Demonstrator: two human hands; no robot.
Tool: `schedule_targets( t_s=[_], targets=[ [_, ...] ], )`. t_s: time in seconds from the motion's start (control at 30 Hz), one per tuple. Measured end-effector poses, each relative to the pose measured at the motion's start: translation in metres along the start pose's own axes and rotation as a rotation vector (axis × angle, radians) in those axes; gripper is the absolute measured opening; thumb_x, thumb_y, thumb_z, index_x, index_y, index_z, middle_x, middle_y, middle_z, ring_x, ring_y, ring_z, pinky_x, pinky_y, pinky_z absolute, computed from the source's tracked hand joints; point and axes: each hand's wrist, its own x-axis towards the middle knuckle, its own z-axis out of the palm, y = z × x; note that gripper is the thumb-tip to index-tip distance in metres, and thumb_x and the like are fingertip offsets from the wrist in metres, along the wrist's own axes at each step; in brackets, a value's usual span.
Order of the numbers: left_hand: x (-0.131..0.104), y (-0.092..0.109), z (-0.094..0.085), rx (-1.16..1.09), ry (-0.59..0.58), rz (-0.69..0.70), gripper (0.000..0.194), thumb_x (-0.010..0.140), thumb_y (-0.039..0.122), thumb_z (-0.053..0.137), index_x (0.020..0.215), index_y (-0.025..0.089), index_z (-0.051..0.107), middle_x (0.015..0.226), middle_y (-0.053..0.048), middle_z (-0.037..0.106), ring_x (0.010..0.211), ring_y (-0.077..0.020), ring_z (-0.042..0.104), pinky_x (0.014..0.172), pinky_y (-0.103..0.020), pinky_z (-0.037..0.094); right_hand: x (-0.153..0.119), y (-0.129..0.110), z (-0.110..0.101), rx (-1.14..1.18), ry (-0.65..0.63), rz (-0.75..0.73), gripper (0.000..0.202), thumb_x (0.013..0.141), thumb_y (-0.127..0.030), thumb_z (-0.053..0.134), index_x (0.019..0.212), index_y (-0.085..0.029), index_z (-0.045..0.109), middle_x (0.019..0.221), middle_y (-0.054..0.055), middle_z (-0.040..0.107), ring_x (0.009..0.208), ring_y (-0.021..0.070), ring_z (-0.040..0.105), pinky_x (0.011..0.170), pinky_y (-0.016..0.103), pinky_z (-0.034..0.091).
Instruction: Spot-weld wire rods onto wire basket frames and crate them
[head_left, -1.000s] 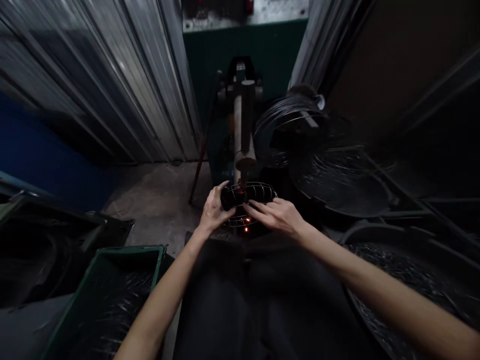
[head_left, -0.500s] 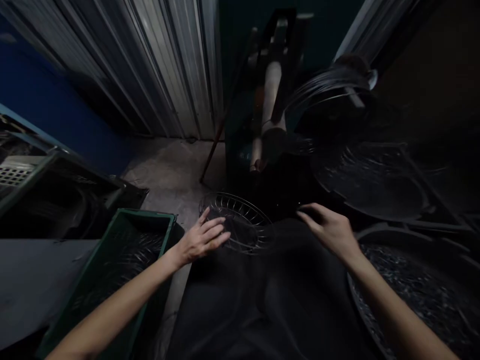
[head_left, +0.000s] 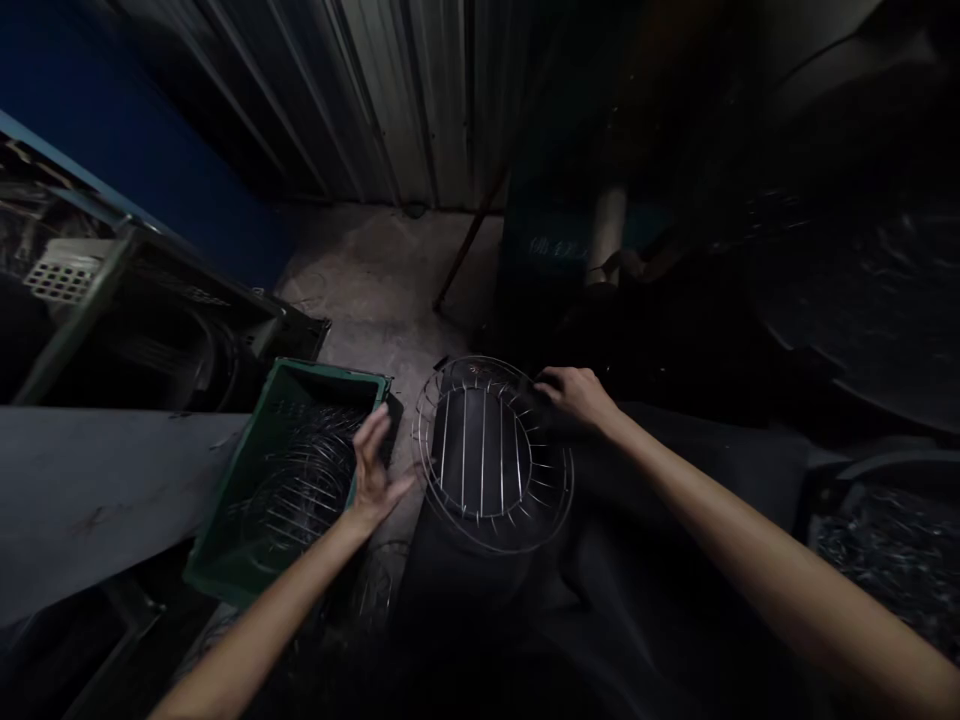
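Note:
A round wire basket [head_left: 482, 452], with straight bars across its base and thin wire rings around it, is over my dark-covered lap. My right hand [head_left: 581, 393] is closed at the basket's upper right rim, its fingertips pinched there and partly lost in shadow. To the left of the basket, my left hand [head_left: 375, 472] is apart from it, fingers spread and slightly blurred, holding nothing. Just beyond that hand stands a green crate [head_left: 251, 455], inside which similar wire pieces [head_left: 304, 490] lie in a pile.
At the right edge a dark round tub [head_left: 885, 465] holds many small shiny metal pieces. A dark machine with a pale cylinder [head_left: 607, 235] stands ahead. On the left are a grey panel [head_left: 112, 480] and a crate on its side [head_left: 180, 320]. Corrugated metal wall [head_left: 375, 100] lies beyond.
My left hand has left the basket and moved left toward the green crate. My right hand has come in to the basket's rim. The basket shows more face-on, and the view has swung right.

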Motion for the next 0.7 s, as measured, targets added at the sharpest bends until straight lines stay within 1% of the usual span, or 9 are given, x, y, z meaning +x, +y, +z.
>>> schedule_targets(
  t_s=[0.03,0.1,0.13,0.2,0.27,0.37,0.43,0.53,0.7],
  targets=[
    [-0.001,0.000,0.008,-0.066,0.047,-0.132,0.039,0.084,0.038,0.061,0.119,0.024,0.052,0.109,-0.007,0.062,0.102,-0.0206,0.062,0.094,-0.043,0.051,-0.002,0.000,0.000,-0.003,-0.004,0.002,0.020,0.090,-0.025,0.052,0.103,-0.019,0.067,0.097,0.007,0.071,0.090,0.0215,0.065,0.081,0.032,0.048],
    [0.002,0.007,0.023,-0.312,0.039,-0.357,0.037,0.087,0.043,0.054,0.116,0.019,0.055,0.103,-0.008,0.064,0.088,-0.0177,0.064,0.079,-0.034,0.055,-0.005,-0.003,0.000,-0.007,0.007,-0.014,0.023,0.092,-0.026,0.050,0.108,-0.018,0.064,0.100,0.008,0.069,0.091,0.0222,0.064,0.081,0.033,0.049],
    [0.006,0.013,0.030,-0.464,-0.012,-0.444,0.039,0.086,0.045,0.053,0.115,0.018,0.056,0.099,-0.008,0.065,0.079,-0.0153,0.063,0.070,-0.029,0.054,-0.005,-0.004,0.001,-0.005,0.020,-0.036,0.023,0.092,-0.026,0.049,0.109,-0.018,0.062,0.101,0.009,0.068,0.092,0.0220,0.064,0.081,0.033,0.049],
    [0.015,0.027,0.039,-0.739,-0.130,-0.520,0.047,0.084,0.048,0.056,0.119,0.017,0.054,0.091,-0.007,0.065,0.066,-0.0114,0.059,0.056,-0.022,0.049,-0.006,-0.007,0.000,0.015,0.054,-0.102,0.024,0.093,-0.026,0.046,0.111,-0.018,0.059,0.100,0.009,0.066,0.090,0.0210,0.063,0.081,0.033,0.048],
    [0.024,0.039,0.040,-0.934,-0.186,-0.533,0.057,0.079,0.047,0.063,0.126,0.018,0.049,0.092,-0.006,0.063,0.063,-0.0095,0.057,0.051,-0.020,0.045,-0.007,-0.007,-0.004,0.054,0.093,-0.165,0.024,0.093,-0.026,0.043,0.110,-0.018,0.058,0.098,0.009,0.064,0.089,0.0209,0.062,0.081,0.033,0.048],
    [0.035,0.056,0.031,-1.037,-0.261,-0.512,0.059,0.076,0.040,0.070,0.127,0.020,0.049,0.093,-0.005,0.061,0.065,-0.0084,0.057,0.055,-0.019,0.045,-0.010,-0.006,-0.023,0.135,0.203,-0.230,0.025,0.093,-0.030,0.041,0.110,-0.020,0.056,0.100,0.009,0.062,0.091,0.0216,0.061,0.082,0.035,0.048],
    [0.043,0.067,0.025,-1.075,-0.374,-0.472,0.057,0.078,0.040,0.068,0.129,0.020,0.049,0.097,-0.007,0.061,0.062,-0.0073,0.055,0.053,-0.019,0.044,-0.016,-0.006,-0.045,0.210,0.269,-0.273,0.025,0.092,-0.032,0.043,0.109,-0.021,0.056,0.102,0.009,0.063,0.094,0.0217,0.061,0.085,0.036,0.048],
    [0.061,0.088,0.022,-1.184,-0.524,-0.428,0.057,0.083,0.041,0.062,0.133,0.022,0.044,0.107,-0.011,0.060,0.054,-0.0047,0.051,0.045,-0.017,0.037,-0.029,-0.010,-0.086,0.315,0.270,-0.283,0.025,0.090,-0.035,0.046,0.109,-0.022,0.055,0.102,0.006,0.065,0.094,0.0203,0.062,0.084,0.034,0.048],
    [0.094,0.132,0.015,-1.344,-0.486,-0.455,0.046,0.085,0.038,0.056,0.126,0.019,0.046,0.098,-0.010,0.059,0.052,-0.0050,0.049,0.040,-0.015,0.034,-0.052,-0.013,-0.142,0.315,0.261,-0.193,0.020,0.088,-0.039,0.050,0.098,-0.023,0.058,0.091,0.002,0.067,0.083,0.0183,0.063,0.076,0.031,0.048]
  ],
)
